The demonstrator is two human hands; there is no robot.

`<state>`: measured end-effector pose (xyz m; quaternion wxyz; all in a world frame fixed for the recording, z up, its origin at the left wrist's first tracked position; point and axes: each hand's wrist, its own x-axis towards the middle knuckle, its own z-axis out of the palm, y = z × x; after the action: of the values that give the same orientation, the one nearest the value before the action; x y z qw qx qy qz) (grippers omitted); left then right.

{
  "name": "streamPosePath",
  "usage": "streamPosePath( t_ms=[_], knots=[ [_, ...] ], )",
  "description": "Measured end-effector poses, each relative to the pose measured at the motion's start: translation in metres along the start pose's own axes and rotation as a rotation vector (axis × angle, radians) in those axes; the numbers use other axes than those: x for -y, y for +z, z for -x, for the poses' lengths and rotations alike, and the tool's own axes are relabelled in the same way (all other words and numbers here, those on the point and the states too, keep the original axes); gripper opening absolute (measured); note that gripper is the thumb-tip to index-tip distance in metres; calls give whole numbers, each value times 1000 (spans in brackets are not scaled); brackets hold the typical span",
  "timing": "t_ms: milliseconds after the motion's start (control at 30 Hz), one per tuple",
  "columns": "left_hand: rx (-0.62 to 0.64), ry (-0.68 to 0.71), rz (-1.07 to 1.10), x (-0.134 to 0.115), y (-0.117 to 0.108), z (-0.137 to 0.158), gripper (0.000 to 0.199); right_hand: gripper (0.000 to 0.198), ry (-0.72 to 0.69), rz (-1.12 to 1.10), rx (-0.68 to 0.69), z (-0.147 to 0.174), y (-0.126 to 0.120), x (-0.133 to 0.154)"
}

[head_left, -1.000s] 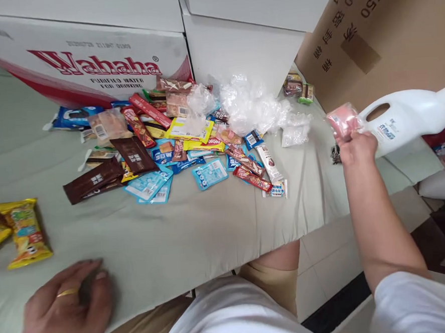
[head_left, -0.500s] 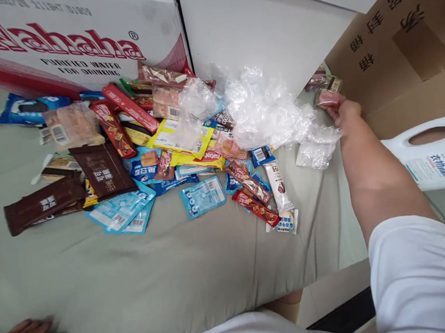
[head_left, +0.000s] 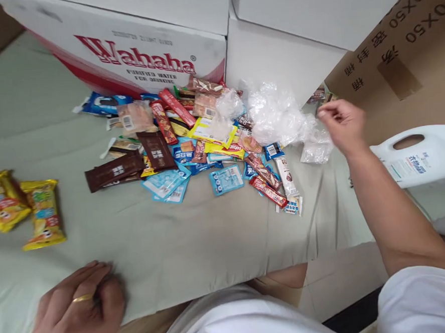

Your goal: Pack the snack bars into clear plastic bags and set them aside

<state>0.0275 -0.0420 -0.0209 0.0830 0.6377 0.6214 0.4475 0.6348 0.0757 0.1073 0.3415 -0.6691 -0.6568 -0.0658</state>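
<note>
Plastic pkgs (head_left: 275, 113), contents unclear, lie nr R hand (head_left: 344, 124).

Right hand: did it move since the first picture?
Yes. The right hand moved left, away from the bottle and closer to the clear plastic.

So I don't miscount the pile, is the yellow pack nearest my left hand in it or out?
Out. The yellow pack lies apart from the pile, with cloth showing between them.
</note>
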Motion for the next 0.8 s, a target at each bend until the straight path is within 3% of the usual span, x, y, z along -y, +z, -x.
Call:
streamPosePath(
  t_ms=[67,133,233,300,367,467,600,633,733,800],
  knots=[
    [-23,193,-111,10,1,6,22,32,-266,159,226,10,10,41],
    [-41,339,-155,13,-1,9,21,45,-432,307,385,16,25,68],
    [-37,416,-169,11,-3,11,20,32,-473,395,486,15,45,89],
    [-14,424,-172,10,-4,12,20,22,-408,330,416,12,50,103],
    [9,395,-153,9,-4,13,20,16,-277,113,236,13,47,123],
    [31,270,-39,5,-7,15,17,18,105,-478,46,33,39,169],
    [176,-52,366,-25,-8,14,11,33,673,-1162,223,95,49,239],
    [256,-148,499,-36,-6,13,11,36,761,-1245,279,114,57,256],
    [473,-497,967,-68,11,11,38,38,933,-1394,452,170,83,296],
    [592,-616,1178,-80,25,11,47,40,1011,-1430,539,199,96,312]
  ],
)
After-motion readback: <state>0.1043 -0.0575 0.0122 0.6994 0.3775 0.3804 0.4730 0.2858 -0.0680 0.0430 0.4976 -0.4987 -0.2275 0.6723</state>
